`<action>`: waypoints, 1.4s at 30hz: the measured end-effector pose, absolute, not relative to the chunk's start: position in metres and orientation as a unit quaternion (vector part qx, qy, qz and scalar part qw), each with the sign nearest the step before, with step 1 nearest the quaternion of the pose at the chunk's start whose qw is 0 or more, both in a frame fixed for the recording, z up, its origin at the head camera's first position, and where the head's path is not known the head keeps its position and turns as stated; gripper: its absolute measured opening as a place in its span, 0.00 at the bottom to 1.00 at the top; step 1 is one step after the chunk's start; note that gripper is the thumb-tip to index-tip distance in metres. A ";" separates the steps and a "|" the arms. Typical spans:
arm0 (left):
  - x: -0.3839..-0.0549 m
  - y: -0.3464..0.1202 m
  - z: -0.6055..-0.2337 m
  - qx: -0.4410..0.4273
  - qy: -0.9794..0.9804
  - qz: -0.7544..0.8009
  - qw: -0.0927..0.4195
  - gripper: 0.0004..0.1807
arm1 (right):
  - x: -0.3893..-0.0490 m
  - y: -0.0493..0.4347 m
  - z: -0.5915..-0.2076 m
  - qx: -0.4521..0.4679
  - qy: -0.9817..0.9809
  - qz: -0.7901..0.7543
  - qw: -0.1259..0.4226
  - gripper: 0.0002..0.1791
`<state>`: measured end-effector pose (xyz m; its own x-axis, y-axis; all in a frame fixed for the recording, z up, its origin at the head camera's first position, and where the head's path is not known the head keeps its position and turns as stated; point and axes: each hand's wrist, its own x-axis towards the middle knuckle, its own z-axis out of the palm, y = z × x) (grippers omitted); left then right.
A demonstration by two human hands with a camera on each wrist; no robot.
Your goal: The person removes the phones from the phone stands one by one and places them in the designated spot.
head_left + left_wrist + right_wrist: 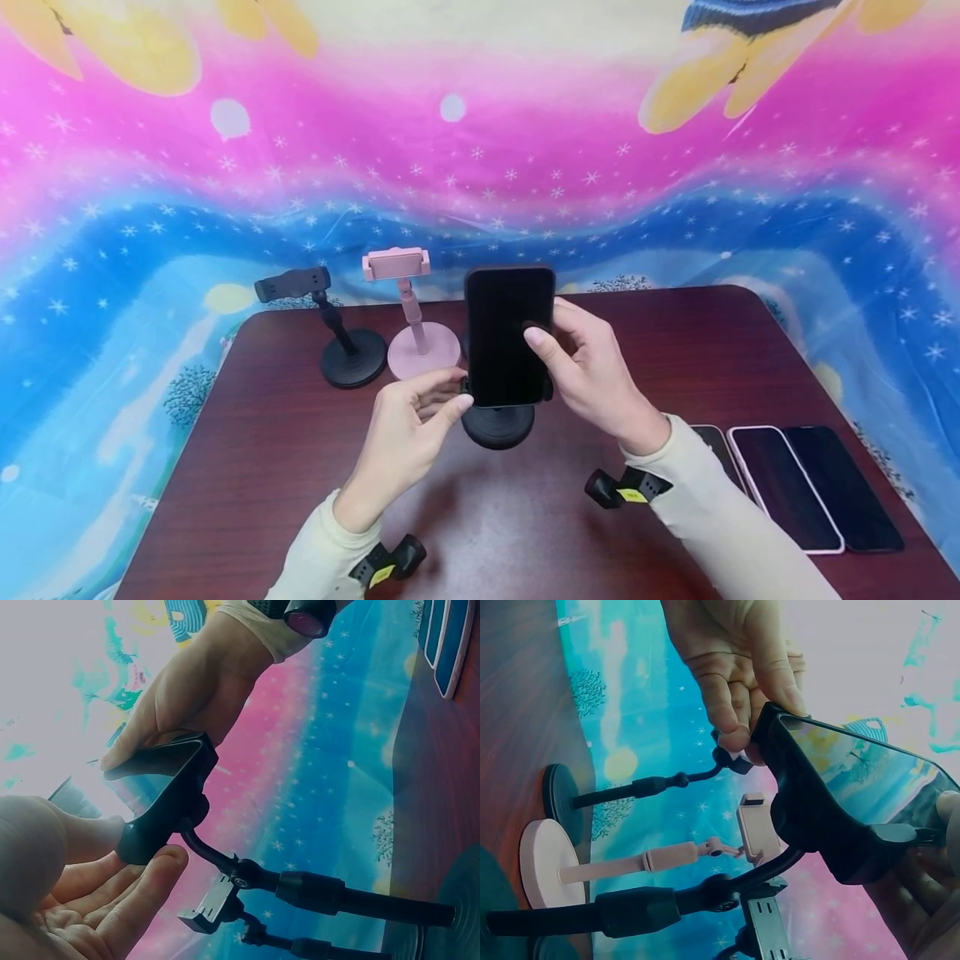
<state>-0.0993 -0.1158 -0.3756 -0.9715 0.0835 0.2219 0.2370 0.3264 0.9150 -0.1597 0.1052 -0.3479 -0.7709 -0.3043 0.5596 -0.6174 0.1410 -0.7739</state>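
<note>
A black phone (506, 333) stands upright, screen towards me, in the holder of a black phone stand (498, 429). My left hand (405, 437) pinches the holder's lower left end between thumb and fingers. In the left wrist view the thumb lies on the end of the black holder (176, 802), with a fingertip under it. My right hand (600, 375) grips the phone's right edge, thumb on the screen, fingers behind. In the right wrist view the phone (877, 765) lies along the holder, and the stand's bent arm joins the holder from below.
Behind and to the left stand another black phone stand (352, 358) and a pink phone stand (422, 346). Several phones (787, 487) lie side by side at the right of the dark red table (262, 467). A colourful cloth (480, 167) hangs behind.
</note>
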 end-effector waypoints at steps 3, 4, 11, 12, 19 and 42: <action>-0.099 -0.116 -0.376 -0.100 -0.811 -0.572 0.068 0.15 | -0.159 0.104 -0.346 0.311 -0.747 0.574 0.130 0.13; -0.099 -0.116 -0.376 -0.101 -0.811 -0.573 0.068 0.15 | -0.159 0.104 -0.345 0.310 -0.747 0.574 0.128 0.13; -0.098 -0.116 -0.376 -0.106 -0.810 -0.572 0.073 0.15 | -0.158 0.102 -0.349 0.286 -0.728 0.605 0.148 0.13; -0.098 -0.116 -0.376 -0.108 -0.810 -0.572 0.073 0.15 | -0.158 0.101 -0.350 0.284 -0.723 0.611 0.152 0.13; -0.098 -0.115 -0.375 -0.112 -0.809 -0.572 0.071 0.15 | -0.159 0.103 -0.350 0.269 -0.694 0.646 0.170 0.12; -0.094 -0.116 -0.370 -0.071 -0.815 -0.573 0.057 0.14 | -0.160 0.121 -0.331 0.198 -0.599 0.743 0.224 0.09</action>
